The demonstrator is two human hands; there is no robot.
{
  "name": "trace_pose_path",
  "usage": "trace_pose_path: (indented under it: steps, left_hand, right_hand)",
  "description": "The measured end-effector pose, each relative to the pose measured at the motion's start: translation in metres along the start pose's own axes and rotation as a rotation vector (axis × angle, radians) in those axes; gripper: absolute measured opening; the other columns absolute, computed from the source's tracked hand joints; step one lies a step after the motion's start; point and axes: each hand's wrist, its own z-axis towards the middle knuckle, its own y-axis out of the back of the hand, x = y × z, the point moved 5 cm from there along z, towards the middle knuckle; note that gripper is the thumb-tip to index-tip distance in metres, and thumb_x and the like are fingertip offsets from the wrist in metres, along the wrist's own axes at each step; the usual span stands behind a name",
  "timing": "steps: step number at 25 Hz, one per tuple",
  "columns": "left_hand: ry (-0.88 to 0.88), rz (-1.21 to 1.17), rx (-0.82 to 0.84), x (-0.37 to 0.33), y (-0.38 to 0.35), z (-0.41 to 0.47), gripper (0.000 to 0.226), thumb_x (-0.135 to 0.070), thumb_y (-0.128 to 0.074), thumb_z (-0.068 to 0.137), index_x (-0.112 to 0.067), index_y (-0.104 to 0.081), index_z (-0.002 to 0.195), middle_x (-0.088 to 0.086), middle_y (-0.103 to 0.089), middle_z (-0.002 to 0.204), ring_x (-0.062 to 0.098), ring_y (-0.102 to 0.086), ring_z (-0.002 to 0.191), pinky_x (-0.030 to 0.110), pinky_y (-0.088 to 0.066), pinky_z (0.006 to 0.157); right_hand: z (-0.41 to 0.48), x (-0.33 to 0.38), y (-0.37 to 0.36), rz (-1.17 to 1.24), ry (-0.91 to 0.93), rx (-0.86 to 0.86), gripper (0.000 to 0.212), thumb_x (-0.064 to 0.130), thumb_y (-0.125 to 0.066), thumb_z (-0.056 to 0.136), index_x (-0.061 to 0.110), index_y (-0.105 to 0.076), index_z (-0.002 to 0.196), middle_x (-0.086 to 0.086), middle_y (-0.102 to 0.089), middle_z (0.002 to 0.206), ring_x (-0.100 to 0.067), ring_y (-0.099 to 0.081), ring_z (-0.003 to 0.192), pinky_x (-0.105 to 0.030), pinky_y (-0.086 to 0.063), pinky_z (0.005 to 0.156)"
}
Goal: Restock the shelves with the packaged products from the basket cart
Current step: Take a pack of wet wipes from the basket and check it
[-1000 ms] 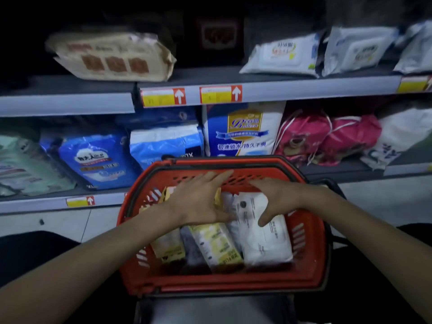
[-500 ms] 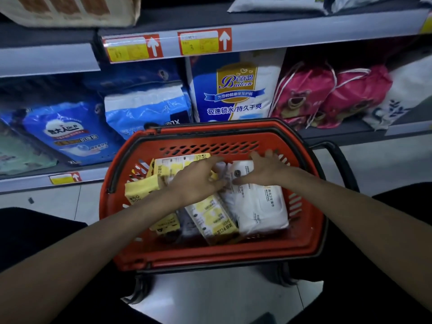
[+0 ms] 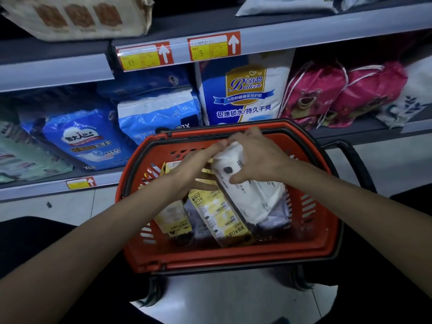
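Both hands are inside the red basket [image 3: 233, 258], close together on 1 item. The right hand [image 3: 257, 160] is clamped on the far end of the white wipes pack [image 3: 252, 199], fingers curled over its top and thumb on the printed face. The left hand [image 3: 194, 169] lies with fingers nearly straight against the pack's left edge, touching it; can't tell if the thumb hooks under.

The pack is tilted: far end raised near the basket's back rim, near end down among the other goods, leaning over a yellow wipes pack [image 3: 219, 218]. Another yellow pack [image 3: 173, 218] lies to the left, under the left forearm. The end grip probably serves to peel the soft pack off the pile, with the left hand steadying it.

The pack is inside the basket, not yet clear of it. The basket is parked against the lower shelf [image 3: 350, 134], in front of a blue-and-white Baileen pack [image 3: 245, 90], likely for a short reach. The upper shelf [image 3: 304, 36] holds similar white packs, a likely target.
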Motion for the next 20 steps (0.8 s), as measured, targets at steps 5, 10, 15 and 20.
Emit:
trace_pose_path:
  steps: [5,10,15,20]
  left_hand:
    - [-0.092,0.004,0.069,-0.023,0.012,-0.017,0.048,-0.056,-0.075,0.088,-0.03,-0.071,0.128,-0.005,-0.074,0.126,0.019,-0.073,0.112,0.049,-0.062,0.092]
    - [-0.156,0.13,-0.078,-0.028,0.019,-0.033,0.047,-0.032,-0.085,0.08,-0.024,-0.07,0.124,0.004,-0.079,0.108,0.026,-0.078,0.096,0.049,-0.065,0.084]
    - [-0.053,-0.113,-0.255,-0.025,0.037,-0.046,0.032,-0.029,-0.08,0.079,-0.014,-0.078,0.108,0.012,-0.079,0.094,0.031,-0.078,0.09,0.052,-0.065,0.081]
    - [-0.115,-0.357,-0.256,-0.033,0.06,-0.057,0.018,-0.032,-0.072,0.086,-0.019,-0.07,0.097,0.004,-0.073,0.077,0.028,-0.077,0.091,0.045,-0.065,0.079]
  right_hand:
    - [-0.005,0.039,0.025,-0.009,0.284,-0.108,0.135,0.041,-0.096,0.058,0.031,-0.01,0.162,0.002,-0.033,0.148,-0.016,-0.048,0.123,-0.032,-0.049,0.092]
    - [-0.014,0.049,0.024,0.178,0.408,-0.161,0.134,0.034,-0.096,0.061,0.04,-0.007,0.162,0.005,-0.027,0.152,-0.013,-0.047,0.121,-0.027,-0.049,0.086]
    - [-0.015,0.034,0.032,0.334,0.173,-0.275,0.119,0.063,-0.086,0.069,0.032,-0.019,0.162,0.002,-0.034,0.16,-0.017,-0.035,0.146,-0.042,-0.038,0.116]
    - [-0.025,0.002,0.04,0.793,-0.041,-0.213,0.109,0.072,-0.082,0.068,0.042,-0.027,0.157,0.007,-0.046,0.151,-0.014,-0.05,0.135,-0.045,-0.042,0.114]
